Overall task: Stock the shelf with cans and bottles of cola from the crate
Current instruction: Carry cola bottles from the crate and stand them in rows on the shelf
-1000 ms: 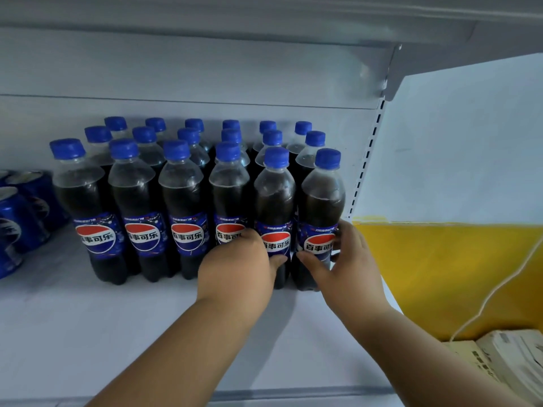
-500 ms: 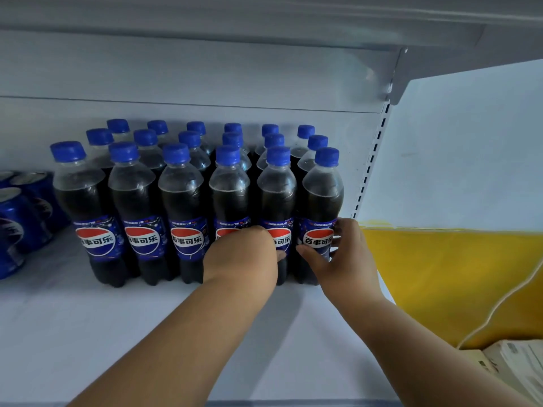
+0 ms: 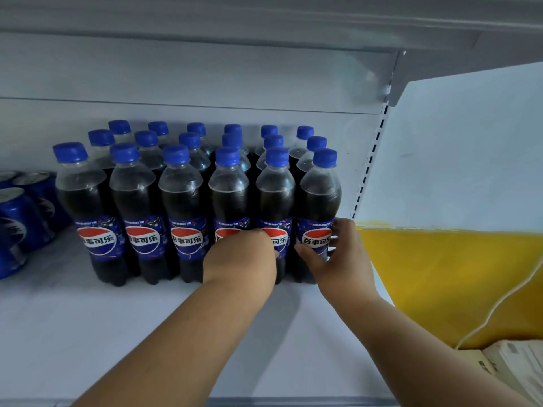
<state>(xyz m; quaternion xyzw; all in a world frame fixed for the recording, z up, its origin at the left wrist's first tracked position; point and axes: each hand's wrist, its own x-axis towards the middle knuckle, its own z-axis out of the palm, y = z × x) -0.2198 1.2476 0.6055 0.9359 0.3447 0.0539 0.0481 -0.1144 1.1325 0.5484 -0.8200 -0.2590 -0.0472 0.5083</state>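
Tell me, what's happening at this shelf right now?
A person is stocking a white shelf with cola. The right hand grips the rightmost front bottle, and the left hand is against the two bottles beside it. The bottles stand upright in three rows, with blue cans at the far left.

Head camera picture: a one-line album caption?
Two hands straighten front-row cola bottles on a white shelf beside blue cans.

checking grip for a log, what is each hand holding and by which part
The right hand grips the rightmost front cola bottle at its label; the left hand is on the neighbouring bottles' labels, its grip hidden.
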